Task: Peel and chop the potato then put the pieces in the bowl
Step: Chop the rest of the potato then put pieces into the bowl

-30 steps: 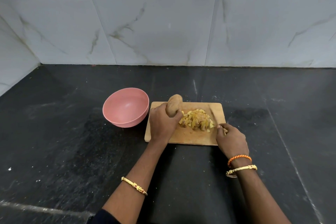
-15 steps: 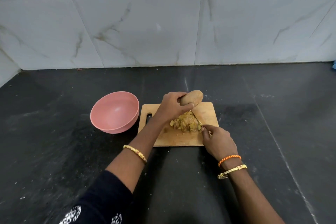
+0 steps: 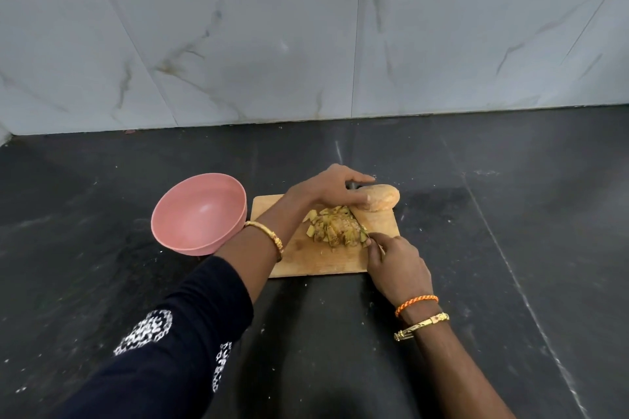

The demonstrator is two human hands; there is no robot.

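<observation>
Left hand (image 3: 332, 185) grips whole potato (image 3: 379, 201) at cutting board (image 3: 308, 257) far right corner; right hand (image 3: 396, 264) clutches knife (image 3: 361, 218) beside chopped pile (image 3: 337, 226).

Cutting board (image 3: 306, 258) on counter (image 3: 510, 214), bowl (image 3: 200, 214) just left of it. Potato (image 3: 379, 198) at board's far right corner, under left hand (image 3: 332, 187). Pile of pieces (image 3: 335, 230) mid-board; right hand (image 3: 394, 265) at near right edge.

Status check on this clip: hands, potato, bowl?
Left hand holds whole potato at board's far corner. Right hand grips knife beside chopped pile. Pink bowl empty.
</observation>
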